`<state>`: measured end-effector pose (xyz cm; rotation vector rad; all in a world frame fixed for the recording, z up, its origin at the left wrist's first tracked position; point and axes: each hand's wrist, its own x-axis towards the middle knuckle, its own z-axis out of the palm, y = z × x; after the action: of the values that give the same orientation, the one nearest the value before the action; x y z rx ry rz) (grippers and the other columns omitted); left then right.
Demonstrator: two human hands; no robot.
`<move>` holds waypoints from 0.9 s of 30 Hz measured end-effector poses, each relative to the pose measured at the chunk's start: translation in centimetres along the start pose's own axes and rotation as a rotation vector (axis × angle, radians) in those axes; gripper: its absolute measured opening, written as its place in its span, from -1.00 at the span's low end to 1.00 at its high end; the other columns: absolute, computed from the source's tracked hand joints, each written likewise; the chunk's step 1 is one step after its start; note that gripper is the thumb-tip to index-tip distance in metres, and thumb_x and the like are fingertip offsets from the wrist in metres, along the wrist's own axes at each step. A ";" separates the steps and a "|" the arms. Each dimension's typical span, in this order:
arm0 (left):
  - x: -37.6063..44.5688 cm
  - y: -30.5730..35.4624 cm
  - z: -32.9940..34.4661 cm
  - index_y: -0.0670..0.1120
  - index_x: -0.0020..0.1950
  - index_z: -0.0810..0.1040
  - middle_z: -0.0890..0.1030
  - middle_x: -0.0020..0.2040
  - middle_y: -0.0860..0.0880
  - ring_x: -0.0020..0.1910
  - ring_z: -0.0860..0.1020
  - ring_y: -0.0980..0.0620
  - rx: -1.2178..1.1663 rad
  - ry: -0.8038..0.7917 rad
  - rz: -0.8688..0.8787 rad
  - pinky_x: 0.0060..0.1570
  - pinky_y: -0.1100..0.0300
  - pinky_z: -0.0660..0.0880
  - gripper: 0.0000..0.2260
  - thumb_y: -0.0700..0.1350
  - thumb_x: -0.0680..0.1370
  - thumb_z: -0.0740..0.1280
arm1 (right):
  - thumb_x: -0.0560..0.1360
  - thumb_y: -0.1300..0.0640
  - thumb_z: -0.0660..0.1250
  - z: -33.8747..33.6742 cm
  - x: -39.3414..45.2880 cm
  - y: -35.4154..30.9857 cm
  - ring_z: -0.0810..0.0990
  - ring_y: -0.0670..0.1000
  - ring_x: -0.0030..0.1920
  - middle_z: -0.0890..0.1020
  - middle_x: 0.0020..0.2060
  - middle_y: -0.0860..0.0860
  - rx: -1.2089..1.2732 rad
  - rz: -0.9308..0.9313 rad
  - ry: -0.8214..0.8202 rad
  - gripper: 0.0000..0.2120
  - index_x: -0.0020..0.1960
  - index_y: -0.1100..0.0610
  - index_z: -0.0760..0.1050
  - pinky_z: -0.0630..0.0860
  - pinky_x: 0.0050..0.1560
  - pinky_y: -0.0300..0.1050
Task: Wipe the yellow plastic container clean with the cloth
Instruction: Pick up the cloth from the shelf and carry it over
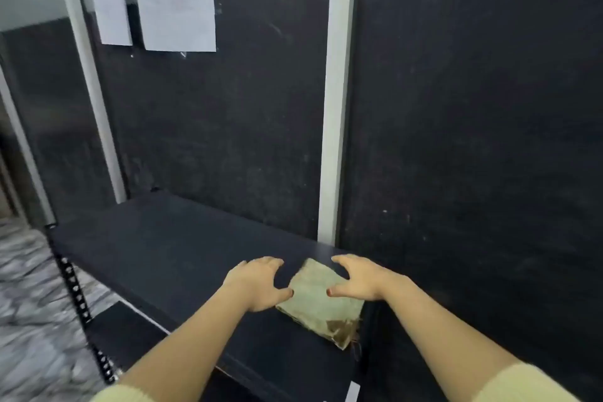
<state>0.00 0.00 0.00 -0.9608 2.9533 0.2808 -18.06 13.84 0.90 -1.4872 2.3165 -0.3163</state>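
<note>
dark shelf (169,248) against black wall panels (473,114) | two paper sheets (176,10) up on wall | folded greenish cloth (318,299), stained near corner, lies on shelf | left hand (257,284) and right hand (359,281) flank cloth, fingers spread wide, thumbs at its edges, gripping nothing | yellow container not visible

The left hand (259,282) covers the near-left edge of the folded cloth (321,300), and the right hand (359,277) hides its far-right edge, so contact cannot be told. Both sleeves (522,383) are cut off at the bottom edge. The print on two papers (176,8) at far left is too blurred to read.
</note>
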 end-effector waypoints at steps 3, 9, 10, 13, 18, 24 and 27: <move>-0.3 -1.1 2.1 0.00 0.52 0.06 0.12 0.55 0.02 0.51 0.11 0.03 -0.024 -0.027 -0.044 0.47 0.02 0.03 -0.31 0.26 0.47 0.16 | 0.37 -0.18 0.34 2.0 1.6 -0.2 0.20 0.07 0.44 0.16 0.49 0.01 0.025 0.001 -0.002 -0.16 0.49 0.06 0.04 0.23 0.41 -0.03; -0.6 -3.1 7.0 0.03 0.52 0.02 0.02 0.57 0.05 0.53 0.02 0.04 -0.095 0.005 -0.133 0.48 0.01 -0.05 -0.28 0.31 0.45 0.13 | 0.36 -0.18 0.36 6.2 3.9 0.7 0.06 0.02 0.48 0.04 0.52 -0.01 0.052 -0.046 0.068 -0.11 0.50 0.05 -0.03 0.09 0.46 -0.10; -0.6 -3.2 7.7 0.04 0.52 0.02 0.01 0.57 0.06 0.53 -0.01 0.04 -0.105 0.007 -0.140 0.48 0.01 -0.07 -0.27 0.32 0.45 0.12 | 0.36 -0.19 0.36 6.7 4.1 0.9 0.04 0.02 0.49 0.02 0.52 -0.02 0.056 -0.055 0.081 -0.11 0.50 0.04 -0.04 0.07 0.47 -0.09; -0.6 -3.2 9.3 0.05 0.52 0.02 -0.01 0.57 0.08 0.53 -0.06 0.06 -0.146 0.029 -0.157 0.49 0.01 -0.11 -0.26 0.35 0.44 0.11 | 0.36 -0.23 0.34 7.7 4.6 1.5 0.00 0.00 0.50 -0.01 0.52 -0.05 0.071 -0.060 0.121 -0.11 0.50 0.01 -0.05 0.05 0.49 -0.05; -0.7 -3.0 11.1 0.10 0.51 0.04 0.01 0.56 0.14 0.52 -0.09 0.14 -0.173 0.158 -0.169 0.48 0.06 -0.16 -0.26 0.40 0.41 0.02 | 0.36 -0.34 0.23 9.3 4.7 2.4 0.00 -0.06 0.50 0.06 0.51 -0.09 0.050 -0.055 0.219 -0.13 0.49 -0.03 -0.06 0.04 0.48 -0.05; -0.6 -3.0 11.1 0.13 0.50 0.08 0.04 0.55 0.16 0.52 -0.06 0.16 -0.170 0.194 -0.171 0.48 0.09 -0.16 -0.27 0.42 0.39 0.02 | 0.33 -0.36 0.19 9.4 4.7 2.6 0.20 -0.04 0.35 0.27 0.38 -0.18 0.019 -0.078 0.276 -0.19 0.47 -0.12 0.00 0.23 0.35 -0.05; -0.6 -2.9 11.0 0.13 0.50 0.08 0.05 0.55 0.15 0.52 -0.06 0.15 -0.167 0.195 -0.171 0.48 0.08 -0.15 -0.27 0.42 0.40 0.02 | 0.34 -0.36 0.19 9.5 4.7 2.7 0.26 -0.05 0.23 0.36 0.26 -0.20 -0.002 -0.093 0.304 -0.27 0.43 -0.14 0.12 0.30 0.24 -0.08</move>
<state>1.80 -0.02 -11.29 -1.3248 3.0302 0.4591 -18.06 10.78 -9.62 -1.6493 2.4787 -0.6037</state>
